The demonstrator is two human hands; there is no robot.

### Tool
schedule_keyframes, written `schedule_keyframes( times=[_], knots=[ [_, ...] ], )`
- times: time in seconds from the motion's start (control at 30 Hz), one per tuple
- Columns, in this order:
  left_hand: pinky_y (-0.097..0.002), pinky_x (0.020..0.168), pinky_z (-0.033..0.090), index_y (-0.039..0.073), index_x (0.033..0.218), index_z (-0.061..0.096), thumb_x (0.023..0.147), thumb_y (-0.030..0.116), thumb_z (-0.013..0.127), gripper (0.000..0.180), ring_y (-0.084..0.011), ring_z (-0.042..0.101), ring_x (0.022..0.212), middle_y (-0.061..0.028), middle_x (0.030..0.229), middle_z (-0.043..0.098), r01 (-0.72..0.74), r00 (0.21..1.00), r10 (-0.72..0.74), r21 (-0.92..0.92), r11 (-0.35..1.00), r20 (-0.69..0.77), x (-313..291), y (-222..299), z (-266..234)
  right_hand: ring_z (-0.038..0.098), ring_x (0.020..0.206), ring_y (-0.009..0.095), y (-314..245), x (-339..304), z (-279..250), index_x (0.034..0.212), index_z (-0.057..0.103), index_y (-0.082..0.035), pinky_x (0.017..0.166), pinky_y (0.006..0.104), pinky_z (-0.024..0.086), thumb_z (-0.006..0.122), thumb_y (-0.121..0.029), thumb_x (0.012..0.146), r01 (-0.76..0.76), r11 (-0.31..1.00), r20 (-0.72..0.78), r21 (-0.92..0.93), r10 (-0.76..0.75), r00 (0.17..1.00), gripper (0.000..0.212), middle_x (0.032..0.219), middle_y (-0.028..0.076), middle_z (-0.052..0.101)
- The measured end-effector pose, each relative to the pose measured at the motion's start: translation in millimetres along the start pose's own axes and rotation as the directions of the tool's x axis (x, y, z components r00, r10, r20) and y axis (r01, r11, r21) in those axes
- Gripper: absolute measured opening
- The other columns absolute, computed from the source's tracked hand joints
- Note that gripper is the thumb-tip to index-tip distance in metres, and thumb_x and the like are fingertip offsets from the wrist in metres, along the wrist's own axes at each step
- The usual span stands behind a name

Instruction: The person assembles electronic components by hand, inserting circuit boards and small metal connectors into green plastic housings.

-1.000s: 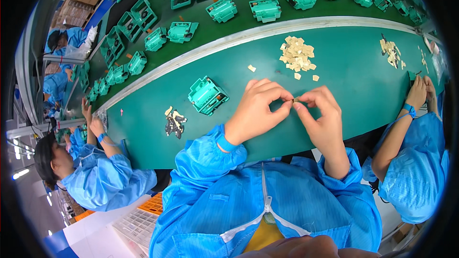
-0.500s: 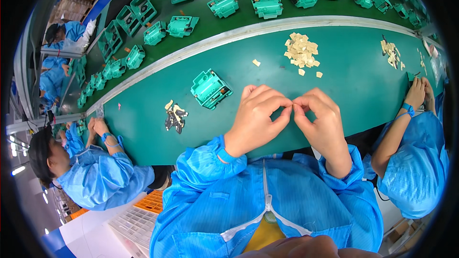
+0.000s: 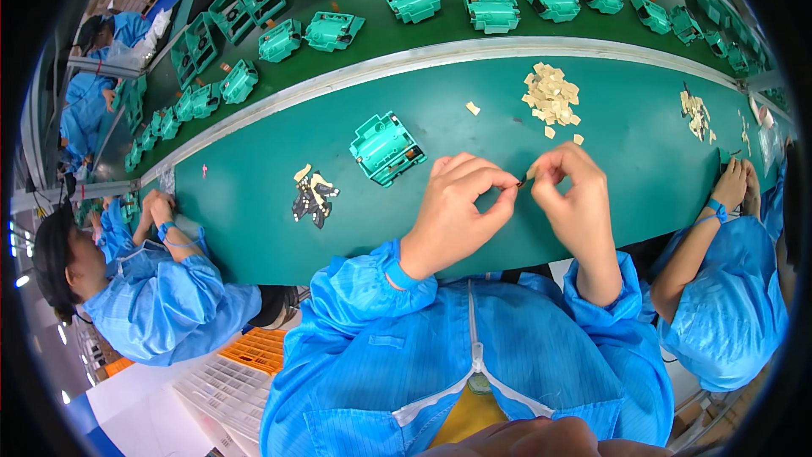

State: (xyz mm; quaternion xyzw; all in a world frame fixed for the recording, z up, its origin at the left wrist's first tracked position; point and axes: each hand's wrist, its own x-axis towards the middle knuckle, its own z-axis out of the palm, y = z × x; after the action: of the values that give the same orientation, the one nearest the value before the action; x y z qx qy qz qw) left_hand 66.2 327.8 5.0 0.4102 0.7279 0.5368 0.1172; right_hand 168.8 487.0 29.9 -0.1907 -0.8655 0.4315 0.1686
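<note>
Both my hands are raised over the green work surface, fingertips close together. Between the thumb and forefinger of my left hand [image 3: 457, 216] is a tiny dark piece [image 3: 519, 184], too small to name. My right hand [image 3: 579, 199] pinches a small pale tan piece [image 3: 531, 173], apparently a backing paper like those in the heap. Beyond my left hand, a teal plastic housing [image 3: 381, 145] lies with its inside facing up. Left of it is a small pile of black parts with cream patches [image 3: 315, 195]. A heap of cream paper pieces [image 3: 551, 91] lies beyond my right hand.
A single cream piece [image 3: 473, 108] lies apart from the heap. Past a pale metal rail [image 3: 406, 61], several teal housings [image 3: 492, 13] stand on a darker green belt. Co-workers in blue sit at left [image 3: 161, 296] and right [image 3: 719, 296]. Another small-parts pile [image 3: 696, 114] lies far right.
My fingertips have moved slightly apart, and the dark piece and tan piece now show between them. The view has shifted a little, so the table things appear further right and lower.
</note>
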Motion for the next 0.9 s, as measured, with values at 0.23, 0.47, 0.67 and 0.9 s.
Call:
schedule_keyframes(
  times=[0.23, 0.47, 0.67, 0.9],
  knots=[
    [-0.0371, 0.085, 0.047, 0.004, 0.091, 0.075, 0.083, 0.006, 0.076, 0.009, -0.0233, 0.066, 0.086, -0.0059, 0.093, 0.074, 0.095, 0.995, -0.097, -0.055, 0.994, -0.039, -2, -7, -12, 0.059, 0.064, 0.018, 50, 64, -3, 0.09, 0.069, 0.005, 0.061, 0.033, 0.049, 0.069, -0.011, 0.094, -0.134, 0.976, -0.19, -0.17, 0.101, 0.977, 0.016, 0.078, 0.012, 0.064],
    [-0.0351, 0.085, 0.044, 0.008, 0.093, 0.076, 0.083, 0.008, 0.077, 0.01, -0.0224, 0.065, 0.089, -0.0026, 0.093, 0.073, -0.034, 0.989, 0.064, 0.219, 0.975, -0.132, -8, -10, -19, 0.071, 0.081, 0.019, 72, 79, -3, 0.107, 0.068, 0.002, 0.074, 0.0322, 0.056, 0.064, -0.004, 0.094, -0.237, 0.971, -0.138, -0.011, 0.234, 0.963, 0.015, 0.092, 0.013, 0.073],
    [-0.037, 0.08, 0.046, 0.008, 0.092, 0.074, 0.082, 0.007, 0.076, 0.011, -0.0245, 0.063, 0.087, -0.0033, 0.092, 0.072, -0.088, 0.988, 0.115, 0.243, 0.966, -0.102, -14, -6, -10, 0.066, 0.085, 0.014, 78, 69, -5, 0.11, 0.068, 0.0, 0.076, 0.0299, 0.054, 0.061, -0.002, 0.094, -0.161, 0.983, -0.154, -0.093, 0.146, 0.977, 0.018, 0.09, 0.007, 0.071],
    [-0.0383, 0.077, 0.048, 0.008, 0.093, 0.074, 0.083, 0.007, 0.076, 0.011, -0.0249, 0.063, 0.086, -0.0041, 0.091, 0.071, -0.111, 0.988, 0.131, 0.213, 0.971, -0.086, -17, -7, -6, 0.059, 0.071, 0.015, 73, 63, -7, 0.097, 0.068, 0.001, 0.066, 0.0301, 0.05, 0.068, -0.007, 0.092, -0.179, 0.976, -0.197, -0.12, 0.153, 0.968, 0.01, 0.082, 0.007, 0.065]
  ],
)
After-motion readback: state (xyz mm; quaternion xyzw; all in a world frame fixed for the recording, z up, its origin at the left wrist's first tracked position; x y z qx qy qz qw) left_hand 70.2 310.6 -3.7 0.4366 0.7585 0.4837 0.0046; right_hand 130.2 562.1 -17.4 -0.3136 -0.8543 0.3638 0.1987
